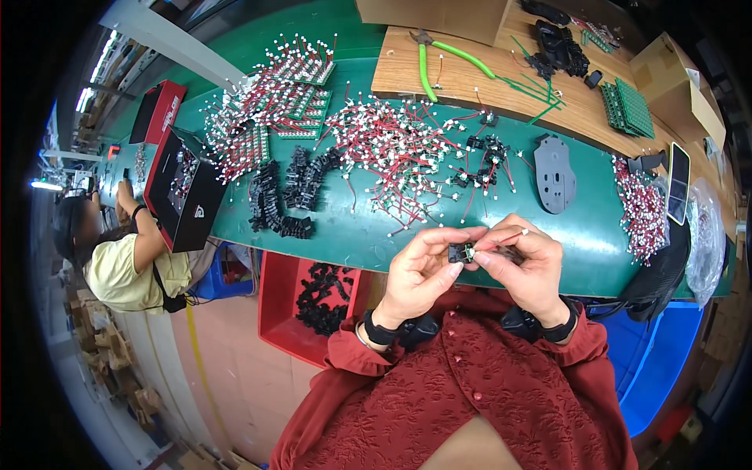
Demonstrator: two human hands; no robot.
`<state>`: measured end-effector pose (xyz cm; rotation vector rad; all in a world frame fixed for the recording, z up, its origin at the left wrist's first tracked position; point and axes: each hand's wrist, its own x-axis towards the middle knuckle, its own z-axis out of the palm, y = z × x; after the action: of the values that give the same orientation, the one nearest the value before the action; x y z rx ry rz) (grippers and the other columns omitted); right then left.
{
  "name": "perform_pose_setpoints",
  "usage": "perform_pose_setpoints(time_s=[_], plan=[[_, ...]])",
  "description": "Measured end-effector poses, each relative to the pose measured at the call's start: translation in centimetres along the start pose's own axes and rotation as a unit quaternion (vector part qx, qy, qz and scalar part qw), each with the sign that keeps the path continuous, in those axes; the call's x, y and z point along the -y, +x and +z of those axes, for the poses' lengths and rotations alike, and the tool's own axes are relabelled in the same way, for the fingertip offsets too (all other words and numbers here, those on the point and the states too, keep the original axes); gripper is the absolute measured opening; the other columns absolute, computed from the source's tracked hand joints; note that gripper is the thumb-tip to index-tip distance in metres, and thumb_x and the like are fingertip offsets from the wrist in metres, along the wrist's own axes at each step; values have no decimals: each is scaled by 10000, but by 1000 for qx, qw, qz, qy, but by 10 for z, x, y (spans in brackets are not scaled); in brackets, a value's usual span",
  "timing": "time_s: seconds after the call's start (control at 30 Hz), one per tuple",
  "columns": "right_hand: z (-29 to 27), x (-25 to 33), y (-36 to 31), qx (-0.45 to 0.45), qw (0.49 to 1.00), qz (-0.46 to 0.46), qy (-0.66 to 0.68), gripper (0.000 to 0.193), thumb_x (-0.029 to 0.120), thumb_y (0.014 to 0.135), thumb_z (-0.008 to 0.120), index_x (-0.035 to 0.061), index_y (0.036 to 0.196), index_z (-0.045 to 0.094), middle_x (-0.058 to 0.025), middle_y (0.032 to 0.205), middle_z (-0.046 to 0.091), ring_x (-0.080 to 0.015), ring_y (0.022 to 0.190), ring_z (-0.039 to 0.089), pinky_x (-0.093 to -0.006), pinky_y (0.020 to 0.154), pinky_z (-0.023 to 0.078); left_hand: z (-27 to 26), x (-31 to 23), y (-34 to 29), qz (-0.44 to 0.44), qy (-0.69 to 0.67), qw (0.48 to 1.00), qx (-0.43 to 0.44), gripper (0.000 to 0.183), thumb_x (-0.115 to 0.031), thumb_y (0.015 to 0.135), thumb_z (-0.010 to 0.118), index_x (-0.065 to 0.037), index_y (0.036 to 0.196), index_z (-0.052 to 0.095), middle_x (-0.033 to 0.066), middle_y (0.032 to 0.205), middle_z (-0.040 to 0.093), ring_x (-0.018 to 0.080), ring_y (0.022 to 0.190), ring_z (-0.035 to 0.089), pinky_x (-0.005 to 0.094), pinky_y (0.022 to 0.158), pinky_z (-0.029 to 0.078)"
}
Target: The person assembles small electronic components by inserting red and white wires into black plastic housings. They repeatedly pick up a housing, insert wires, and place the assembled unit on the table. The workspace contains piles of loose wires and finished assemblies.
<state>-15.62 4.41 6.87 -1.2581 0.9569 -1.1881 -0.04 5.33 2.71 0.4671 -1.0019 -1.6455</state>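
Note:
My left hand (418, 276) grips a small black plastic housing (456, 253) between thumb and fingers, just past the table's near edge. Against it, my right hand (526, 268) pinches a tiny green circuit board (470, 252); a red wire with a white plug seems to run from it past my right fingers. Whether the board sits inside the housing or only touches it, I cannot tell. Beyond my hands lies a loose heap of wired boards (395, 149) with red leads and white plugs. Black plastic housings (482, 160) lie beside the heap, and rows of similar housings (276, 200) stand to its left.
Green panels of wired boards (270, 110) are piled far left. A grey moulded plate (553, 174) lies right, near more wired boards (638, 207) and a phone (678, 182). Green-handled cutters (424, 70) rest behind. A red bin (270, 313) stands below; a co-worker (133, 258) sits left.

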Motion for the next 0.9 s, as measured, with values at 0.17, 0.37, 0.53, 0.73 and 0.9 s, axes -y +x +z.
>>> perform_pose_setpoints(time_s=[0.17, 0.37, 0.53, 0.73, 0.9], plan=[[-11, -4, 5, 14, 994, -64, -90, 129, -22, 688, 667, -5, 812, 638, -54, 760, 567, -103, 673, 544, -207, 565, 430, -12, 0, 0, -8, 26, 999, 31, 365, 37, 839, 454, 16, 1202, 413, 198, 1218, 426, 218, 1053, 486, 306, 845, 458], [-2, -6, 4, -28, 997, -41, -55, 118, -17, 680, 676, -6, 792, 639, -46, 745, 559, -92, 621, 529, -195, 538, 414, -4, 4, 0, -5, -13, 999, -31, 443, 64, 812, 486, 31, 1238, 371, 192, 1164, 480, 214, 1049, 497, 296, 874, 430], [-4, -8, 2, -28, 988, -78, -133, 143, -16, 671, 678, 6, 807, 639, -32, 723, 556, -70, 598, 506, -182, 497, 376, 1, 1, -1, -10, 26, 998, -65, 464, 89, 771, 526, 44, 1210, 384, 217, 1128, 511, 242, 1046, 514, 324, 891, 416], [-4, -7, 1, -39, 978, -96, -182, 167, -13, 637, 669, 17, 799, 638, -34, 711, 557, -80, 565, 485, -208, 457, 348, 3, 2, -2, 8, 86, 993, -82, 409, 124, 764, 511, 64, 1159, 423, 228, 1111, 523, 249, 1040, 524, 347, 891, 426], [-2, 0, 1, -32, 971, -111, -211, 143, -10, 631, 655, 13, 770, 631, -41, 705, 556, -91, 558, 483, -207, 446, 335, 3, -1, 0, 51, 239, 968, -59, 349, 117, 773, 516, 78, 1114, 459, 223, 1082, 541, 264, 1015, 544, 332, 846, 467]])
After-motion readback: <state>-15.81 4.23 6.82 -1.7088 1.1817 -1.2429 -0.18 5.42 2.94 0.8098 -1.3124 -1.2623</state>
